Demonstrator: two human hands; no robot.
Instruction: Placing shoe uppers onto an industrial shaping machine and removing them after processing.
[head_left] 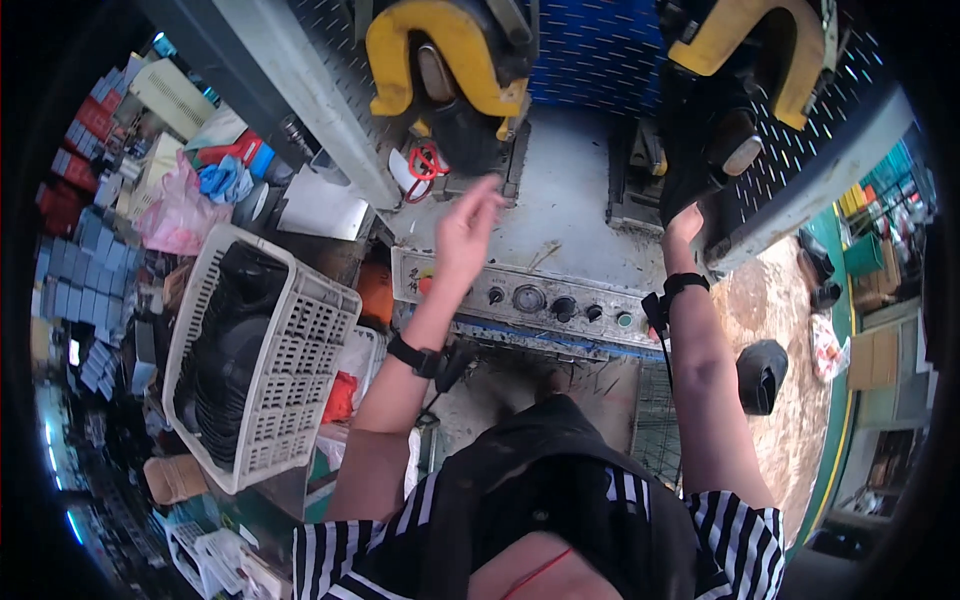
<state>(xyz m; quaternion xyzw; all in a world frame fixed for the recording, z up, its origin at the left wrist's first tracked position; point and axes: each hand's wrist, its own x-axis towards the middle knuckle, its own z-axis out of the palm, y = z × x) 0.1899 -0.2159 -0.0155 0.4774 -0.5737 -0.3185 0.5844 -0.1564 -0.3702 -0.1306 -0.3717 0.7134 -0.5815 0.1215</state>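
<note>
My left hand is raised over the front of the machine, its fingers stretched out and holding nothing. Just beyond its fingertips, a black boot sits under a yellow U-shaped clamp at the left station. A second black boot is at the right station, beside another yellow clamp. My right hand is at the lower end of this boot and appears to grip it; the boot partly hides the fingers. Red-handled scissors lie left of the left station.
A control panel with knobs and buttons runs along the machine's front. Grey posts flank the machine. At left stands a white plastic crate of black boots or similar pieces. A black rolled piece lies at right.
</note>
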